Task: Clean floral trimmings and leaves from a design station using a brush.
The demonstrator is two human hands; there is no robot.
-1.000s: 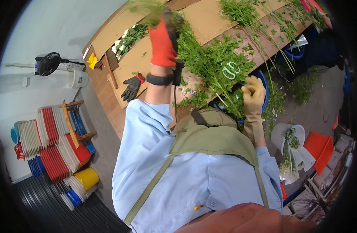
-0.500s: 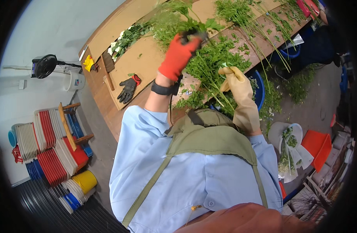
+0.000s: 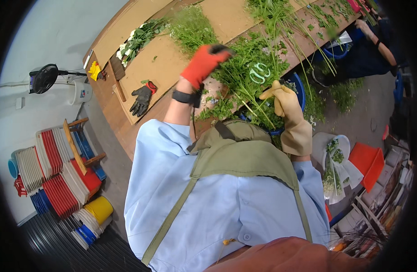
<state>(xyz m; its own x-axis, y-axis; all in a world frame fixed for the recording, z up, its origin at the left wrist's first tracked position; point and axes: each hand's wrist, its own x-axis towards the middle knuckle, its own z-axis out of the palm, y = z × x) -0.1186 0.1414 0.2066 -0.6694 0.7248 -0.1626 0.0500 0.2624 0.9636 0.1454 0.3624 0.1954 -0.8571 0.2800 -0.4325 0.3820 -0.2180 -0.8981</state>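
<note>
My left hand [image 3: 208, 62], in a red glove with black fingers, is over the table beside a pile of leafy green stems [image 3: 238, 68]. Its fingers are smeared by motion, and no stem shows clearly in them. My right hand [image 3: 285, 100], in a tan rubber glove, is bent closed at the pile's right edge, beside pale cut stem ends. Whatever its fingers pinch is too hidden to name. Just beyond those fingers, pale green loops [image 3: 259, 73] show against the leaves; their kind cannot be told. A blue tub [image 3: 300, 93] stands behind the right hand.
On the wooden table [image 3: 165, 59] are white roses [image 3: 126, 47], fine-leaved greenery [image 3: 192, 29], a dark glove [image 3: 142, 99] and a brush [image 3: 118, 79]. Another person's arm [image 3: 383, 47] is at the far right. A white bucket [image 3: 324, 145] and an orange-red bin [image 3: 368, 165] stand right.
A leafy sprig was in my left hand; now none shows there. My right hand has drawn slightly right, and the pale green loops have come into plain view beyond its fingers.
</note>
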